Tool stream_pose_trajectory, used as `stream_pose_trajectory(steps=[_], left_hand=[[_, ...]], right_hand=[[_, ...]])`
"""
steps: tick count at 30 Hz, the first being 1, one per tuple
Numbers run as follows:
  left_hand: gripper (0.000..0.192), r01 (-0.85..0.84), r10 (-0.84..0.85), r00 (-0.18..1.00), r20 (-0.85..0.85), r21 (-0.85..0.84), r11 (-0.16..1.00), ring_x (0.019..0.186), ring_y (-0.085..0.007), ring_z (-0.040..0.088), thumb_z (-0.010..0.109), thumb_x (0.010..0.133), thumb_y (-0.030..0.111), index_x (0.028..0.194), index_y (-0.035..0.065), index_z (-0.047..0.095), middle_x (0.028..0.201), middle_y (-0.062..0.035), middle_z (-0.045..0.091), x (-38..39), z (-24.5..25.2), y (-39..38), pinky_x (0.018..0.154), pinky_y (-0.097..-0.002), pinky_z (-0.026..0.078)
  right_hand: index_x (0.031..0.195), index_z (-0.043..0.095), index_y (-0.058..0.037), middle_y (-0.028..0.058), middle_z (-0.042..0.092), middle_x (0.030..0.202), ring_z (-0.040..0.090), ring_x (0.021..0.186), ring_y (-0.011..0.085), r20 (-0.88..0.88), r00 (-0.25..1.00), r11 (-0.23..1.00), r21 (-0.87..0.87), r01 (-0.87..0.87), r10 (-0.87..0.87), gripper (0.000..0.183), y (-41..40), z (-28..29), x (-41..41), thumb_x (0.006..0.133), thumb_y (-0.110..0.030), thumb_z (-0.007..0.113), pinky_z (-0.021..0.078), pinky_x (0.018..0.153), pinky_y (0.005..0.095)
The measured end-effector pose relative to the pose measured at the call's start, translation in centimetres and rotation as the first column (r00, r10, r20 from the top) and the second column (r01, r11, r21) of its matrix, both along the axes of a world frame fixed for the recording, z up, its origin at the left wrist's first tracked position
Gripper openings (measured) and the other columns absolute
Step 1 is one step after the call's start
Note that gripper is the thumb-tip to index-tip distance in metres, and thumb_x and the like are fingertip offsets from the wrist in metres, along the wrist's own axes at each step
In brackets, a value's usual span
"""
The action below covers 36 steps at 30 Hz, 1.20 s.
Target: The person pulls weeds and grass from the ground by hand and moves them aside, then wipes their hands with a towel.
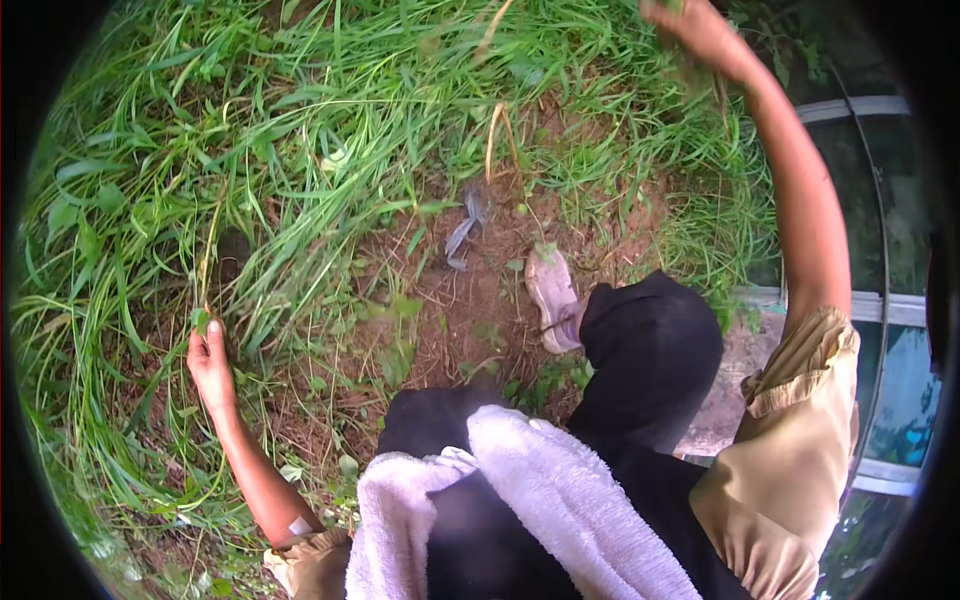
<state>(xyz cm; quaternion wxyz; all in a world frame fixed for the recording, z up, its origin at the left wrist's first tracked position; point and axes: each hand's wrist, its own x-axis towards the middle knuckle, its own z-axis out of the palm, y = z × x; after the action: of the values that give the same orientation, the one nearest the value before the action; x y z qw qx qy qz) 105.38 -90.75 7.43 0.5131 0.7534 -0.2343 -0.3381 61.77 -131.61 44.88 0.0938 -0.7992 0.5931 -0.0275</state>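
Note:
At the left, my left hand (211, 366) pinches a thin plant stem (210, 251) between thumb and fingers, with a small green leaf at the fingertips. Long green grass (315, 165) lies around and above it. My right hand (694, 30) is raised at the top right, its fingers closed around some green plant matter (670, 6), blurred and partly cut off by the picture's edge. Below that hand, short grass grows beside bare reddish soil (480, 315). A dry bent stalk (493, 139) stands up between the two hands.
A torn dark plastic scrap (463, 229) lies on the soil near my light-coloured shoe (553, 300). A white towel (570, 495) hangs over my dark clothing. Along the right side are glass window panes with pale frames (889, 309), a dark cable (881, 217) and a concrete ledge (739, 375).

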Motion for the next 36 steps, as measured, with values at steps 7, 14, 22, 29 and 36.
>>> stream_pose_trajectory(steps=[7, 14, 22, 29, 36], left_hand=[[0.089, 0.164, -0.205, 0.967, 0.153, 0.247, 0.955, 0.133, -0.0313, 0.029, 0.069, 0.078, 0.044, 0.135, -0.0101, 0.028, 0.141, -0.0264, 0.030, -4.9, 4.0, -3.4, 0.110, -0.0371, 0.021], [0.057, 0.114, -0.361, 0.815, 0.454, 0.485, 0.867, 0.108, -0.0382, 0.053, 0.071, 0.077, 0.021, 0.119, -0.0091, 0.048, 0.115, -0.0280, 0.054, -6.5, 7.1, -6.2, 0.094, -0.0402, 0.041], [0.032, 0.010, -0.543, 0.681, 0.492, 0.735, 0.678, 0.081, -0.0378, 0.057, 0.071, 0.074, 0.018, 0.091, -0.0001, 0.052, 0.086, -0.0189, 0.059, -11.6, 14.4, -13.9, 0.071, -0.0446, 0.046], [0.024, 0.049, -0.723, 0.415, 0.553, 0.780, 0.624, 0.082, -0.0368, 0.058, 0.067, 0.073, 0.016, 0.088, 0.0036, 0.053, 0.082, -0.0166, 0.060, -13.7, 15.7, -21.7, 0.071, -0.0452, 0.047], [0.022, 0.223, -0.853, 0.309, 0.421, 0.840, 0.495, 0.072, -0.0296, 0.060, 0.069, 0.073, 0.019, 0.081, 0.0045, 0.054, 0.076, -0.0132, 0.059, -19.8, 15.1, -28.8, 0.064, -0.0408, 0.050]], right_hand=[[0.094, 0.060, -0.0074, 0.0179, 0.051, 0.112, 0.054, 0.102, 0.0360, -0.591, 0.783, 0.979, 0.063, -0.195, 0.194, 0.025, 3.4, -20.2, -21.4, 0.071, -0.002, 0.058, 0.0486, 0.084, 0.0426], [0.134, 0.036, -0.0130, 0.0147, 0.032, 0.143, 0.034, 0.129, 0.0310, -0.773, 0.620, 0.990, 0.072, -0.123, 0.133, 0.052, -0.6, -31.7, -22.6, 0.083, -0.007, 0.046, 0.0290, 0.105, 0.0485], [0.134, 0.038, -0.0107, 0.0154, 0.037, 0.138, 0.032, 0.130, 0.0321, -0.638, 0.640, 0.903, 0.274, -0.332, 0.429, 0.055, -10.8, -38.6, -25.1, 0.081, -0.011, 0.051, 0.0233, 0.108, 0.0473], [0.085, 0.054, 0.0035, 0.0178, 0.059, 0.075, 0.057, 0.069, 0.0323, 0.430, 0.854, 0.949, 0.024, 0.314, -0.293, 0.019, -12.8, -39.0, -28.1, 0.075, -0.013, 0.055, 0.0470, 0.068, 0.0430], [0.120, 0.052, -0.0071, 0.0270, 0.060, 0.093, 0.059, 0.087, 0.0412, 0.313, 0.945, 0.874, 0.481, -0.073, -0.093, 0.044, -4.7, -33.9, -19.8, 0.078, -0.019, 0.056, 0.0481, 0.080, 0.0452]])
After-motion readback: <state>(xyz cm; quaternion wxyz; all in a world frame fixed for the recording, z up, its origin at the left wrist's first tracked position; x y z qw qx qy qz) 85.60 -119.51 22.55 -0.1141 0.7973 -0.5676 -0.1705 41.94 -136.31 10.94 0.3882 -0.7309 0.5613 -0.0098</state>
